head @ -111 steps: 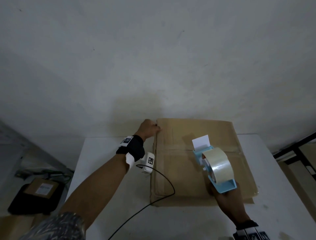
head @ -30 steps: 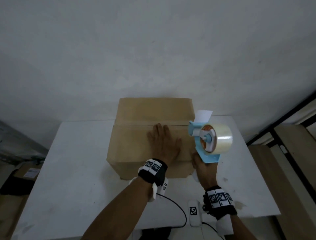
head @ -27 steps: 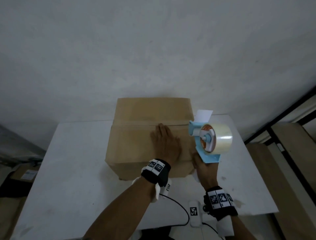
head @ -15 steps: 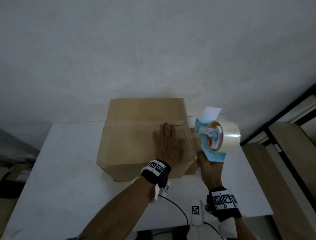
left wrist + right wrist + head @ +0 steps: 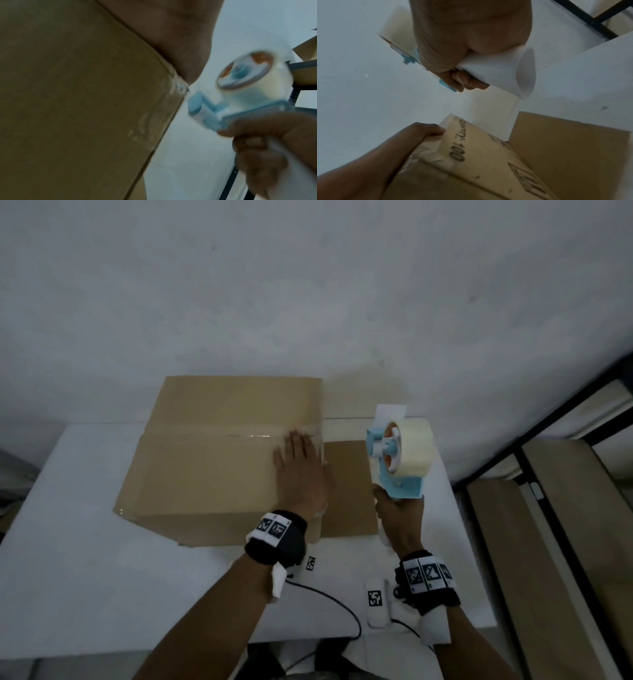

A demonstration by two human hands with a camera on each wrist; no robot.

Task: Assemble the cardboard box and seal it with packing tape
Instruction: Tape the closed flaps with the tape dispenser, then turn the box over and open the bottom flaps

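A closed brown cardboard box (image 5: pixel 212 460) stands on the white table (image 5: pixel 85 570), with clear tape along its top seam. My left hand (image 5: pixel 301 470) lies flat with straight fingers on the box's top right corner; in the right wrist view its fingertips (image 5: pixel 435 130) reach the box (image 5: pixel 471 155) edge. My right hand (image 5: pixel 399 511) grips the white handle of a blue tape dispenser (image 5: pixel 397 457) carrying a clear tape roll, held in the air to the right of the box and clear of it. The left wrist view shows the dispenser (image 5: pixel 240 94) blurred beside the box (image 5: pixel 77 101).
A flat brown cardboard sheet (image 5: pixel 346 487) lies on the table just right of the box, under the dispenser. A black cable (image 5: pixel 329 601) runs along the table's near edge. A dark metal frame with wooden boards (image 5: pixel 548 508) stands to the right of the table. A white wall rises behind.
The box has slid left on the table under my left hand. My right hand has lifted the dispenser away to the right, uncovering the cardboard sheet.
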